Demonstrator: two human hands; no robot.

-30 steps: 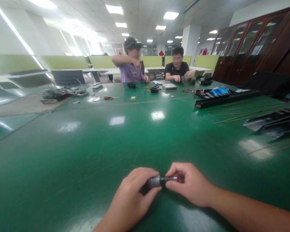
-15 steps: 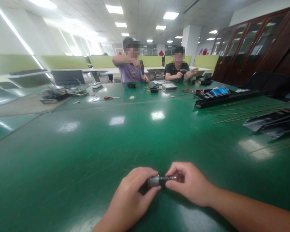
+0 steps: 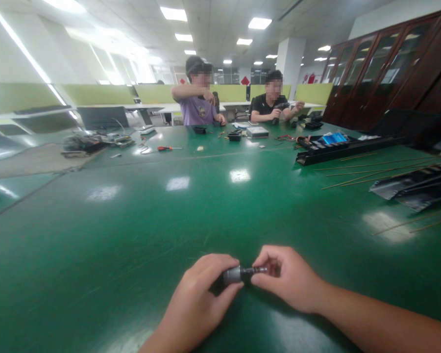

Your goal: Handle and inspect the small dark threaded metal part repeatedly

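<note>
Near the front of the green table (image 3: 150, 211), my left hand (image 3: 206, 289) is wrapped round a small cylindrical part (image 3: 232, 275) with a grey metallic body. A thin, dark and silvery shaft (image 3: 253, 270) sticks out of it to the right. My right hand (image 3: 284, 279) has thumb and fingers closed round the shaft's outer end. The part lies roughly level between the two hands, and its left end is hidden in my left palm.
Two people sit across the table, one holding a dark tool (image 3: 280, 106). A red screwdriver (image 3: 165, 148), black trays (image 3: 234, 136), black metal channels (image 3: 316, 156) and thin rods (image 3: 375, 175) lie farther off. Tangled parts (image 3: 84, 142) sit at left.
My hands and the part have barely shifted, slightly to the left. Across the table, the person at right has turned the head and moved the tool a little.
</note>
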